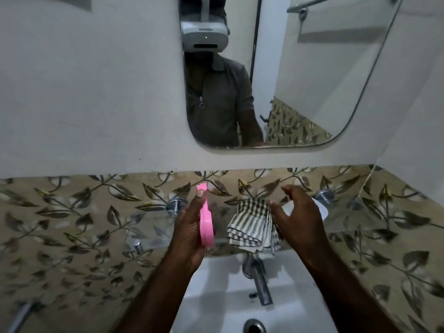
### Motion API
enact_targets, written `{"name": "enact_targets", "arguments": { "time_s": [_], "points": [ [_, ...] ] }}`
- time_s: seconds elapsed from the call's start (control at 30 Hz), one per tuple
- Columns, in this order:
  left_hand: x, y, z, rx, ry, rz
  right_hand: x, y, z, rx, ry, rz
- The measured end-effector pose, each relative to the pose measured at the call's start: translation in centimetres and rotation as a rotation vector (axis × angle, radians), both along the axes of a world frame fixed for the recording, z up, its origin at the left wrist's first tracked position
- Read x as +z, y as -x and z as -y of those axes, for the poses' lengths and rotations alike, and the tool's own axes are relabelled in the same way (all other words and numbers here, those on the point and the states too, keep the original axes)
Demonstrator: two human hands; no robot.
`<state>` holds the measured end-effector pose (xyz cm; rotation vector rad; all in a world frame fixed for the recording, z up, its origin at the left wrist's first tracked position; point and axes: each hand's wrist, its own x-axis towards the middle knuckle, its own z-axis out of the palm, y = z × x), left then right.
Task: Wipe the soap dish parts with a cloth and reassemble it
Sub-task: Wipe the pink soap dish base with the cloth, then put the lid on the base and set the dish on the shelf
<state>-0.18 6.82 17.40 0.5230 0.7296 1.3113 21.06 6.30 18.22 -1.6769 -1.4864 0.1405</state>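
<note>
My left hand (189,227) grips a pink soap dish part (206,219), held on edge and upright above the sink. A striped black-and-white cloth (252,224) hangs folded over the top of the tap, just right of the pink part. My right hand (298,215) hovers beside the cloth with fingers spread and loosely bent, its fingertips at the cloth's right edge; it holds nothing. A white rounded object (320,210) shows behind my right hand, mostly hidden; I cannot tell whether it is another dish part.
A white sink (216,296) with a metal tap (260,284) and drain (254,326) lies below my hands. Leaf-patterned tiles cover the wall, with metal valves (176,205) left and right. A mirror (264,80) hangs above.
</note>
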Motion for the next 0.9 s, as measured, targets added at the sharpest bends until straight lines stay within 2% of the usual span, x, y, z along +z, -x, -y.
{"name": "enact_targets", "arguments": {
  "time_s": [0.17,0.43,0.57,0.63,0.77,0.9],
  "points": [
    [-0.3,0.4,-1.1,0.045,0.022,-0.001,-2.4,-2.2,1.6,-0.001,0.194,0.182],
    [-1.1,-1.0,-1.1,0.075,0.121,-0.084,-3.1,-3.1,1.6,0.074,0.194,0.371],
    [-1.1,-1.1,-0.9,0.099,0.081,-0.082,-2.7,-3.7,1.8,0.151,0.078,0.359],
    [-1.1,-1.2,-0.7,0.102,0.056,-0.071,-2.4,-4.0,1.8,0.174,0.102,0.313],
    [-0.9,-1.2,-0.2,0.09,0.014,-0.03,-2.3,-4.7,2.0,0.101,0.188,0.196],
    [-0.9,-1.1,0.2,0.065,-0.015,0.02,-0.2,-4.6,3.2,0.044,0.106,0.203]
  ]
}}
